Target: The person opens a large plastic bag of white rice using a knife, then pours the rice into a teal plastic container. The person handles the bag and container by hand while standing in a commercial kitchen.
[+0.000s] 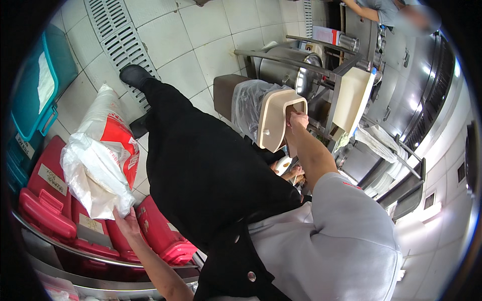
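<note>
My left hand (128,224) grips the gathered top edge of a large white plastic sack (96,158) with a red printed panel. The sack's mouth is loose and crumpled, and its body rests on the tiled floor to my left. My right hand (298,119) reaches into the opening of a beige bin lid (276,116), its fingers curled against the brown flap. Whether these fingers hold something is hidden. Below the lid, a clear plastic liner (246,107) hangs over the brown body of the waste bin (226,94).
Red lidded boxes (90,225) with handwritten labels line the left, beside a teal bin (49,75). A metal rack (331,75) holding a steel pot (282,67) stands behind the waste bin. Another person (388,15) is at the upper right. A drain grate (116,41) crosses the floor.
</note>
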Action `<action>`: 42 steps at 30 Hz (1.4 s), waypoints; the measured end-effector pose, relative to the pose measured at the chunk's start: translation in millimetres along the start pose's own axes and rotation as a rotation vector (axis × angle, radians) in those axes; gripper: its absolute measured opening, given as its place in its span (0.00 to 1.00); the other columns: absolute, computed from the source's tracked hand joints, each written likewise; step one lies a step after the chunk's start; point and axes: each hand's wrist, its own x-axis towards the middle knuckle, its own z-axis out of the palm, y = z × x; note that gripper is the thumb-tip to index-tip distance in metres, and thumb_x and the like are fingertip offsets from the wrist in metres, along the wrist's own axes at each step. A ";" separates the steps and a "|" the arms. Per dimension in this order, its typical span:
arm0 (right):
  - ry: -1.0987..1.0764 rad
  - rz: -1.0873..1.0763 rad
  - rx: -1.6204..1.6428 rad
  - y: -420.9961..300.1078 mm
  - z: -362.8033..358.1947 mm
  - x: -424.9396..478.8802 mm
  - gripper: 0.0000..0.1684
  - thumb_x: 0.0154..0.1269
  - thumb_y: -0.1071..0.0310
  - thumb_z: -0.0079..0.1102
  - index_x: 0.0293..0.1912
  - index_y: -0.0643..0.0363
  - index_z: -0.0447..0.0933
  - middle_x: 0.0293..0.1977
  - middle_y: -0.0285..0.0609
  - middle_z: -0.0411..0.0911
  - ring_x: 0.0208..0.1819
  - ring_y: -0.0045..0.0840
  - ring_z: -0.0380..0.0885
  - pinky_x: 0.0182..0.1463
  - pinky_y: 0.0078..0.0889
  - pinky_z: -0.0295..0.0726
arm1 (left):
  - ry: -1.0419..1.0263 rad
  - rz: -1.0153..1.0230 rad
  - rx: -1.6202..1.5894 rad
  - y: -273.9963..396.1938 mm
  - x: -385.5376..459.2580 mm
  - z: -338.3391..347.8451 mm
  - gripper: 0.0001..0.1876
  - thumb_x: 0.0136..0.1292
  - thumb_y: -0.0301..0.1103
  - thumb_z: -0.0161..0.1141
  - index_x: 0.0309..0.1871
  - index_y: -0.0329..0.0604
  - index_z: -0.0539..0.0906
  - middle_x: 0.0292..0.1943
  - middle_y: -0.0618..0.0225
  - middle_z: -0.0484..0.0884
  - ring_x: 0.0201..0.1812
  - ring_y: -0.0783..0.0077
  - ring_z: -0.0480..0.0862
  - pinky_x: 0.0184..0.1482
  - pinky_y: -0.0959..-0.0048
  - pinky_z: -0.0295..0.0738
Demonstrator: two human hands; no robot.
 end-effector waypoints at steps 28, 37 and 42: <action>-1.050 -1.162 -0.124 -264.5 189.3 -569.8 0.37 0.56 0.68 0.65 0.61 0.76 0.64 0.55 0.61 0.72 0.55 0.42 0.77 0.59 0.43 0.78 | 0.364 0.082 -1.069 -52.6 -37.0 133.8 0.22 0.65 0.25 0.68 0.61 0.33 0.75 0.55 0.57 0.81 0.56 0.62 0.82 0.55 0.62 0.83; -2.088 0.294 0.537 -236.0 228.8 -518.1 0.32 0.62 0.68 0.43 0.65 0.68 0.67 0.65 0.60 0.70 0.67 0.51 0.69 0.74 0.58 0.65 | -0.444 0.436 -1.679 -115.1 -0.9 123.2 0.30 0.62 0.41 0.60 0.68 0.39 0.74 0.66 0.54 0.77 0.68 0.48 0.74 0.71 0.40 0.64; -1.786 -0.163 0.342 -247.9 216.9 -512.3 0.29 0.66 0.58 0.47 0.62 0.65 0.70 0.59 0.55 0.76 0.60 0.46 0.75 0.66 0.54 0.72 | -0.248 0.351 -1.367 -100.2 -19.2 102.2 0.38 0.55 0.40 0.63 0.70 0.41 0.68 0.67 0.58 0.72 0.69 0.53 0.71 0.69 0.48 0.64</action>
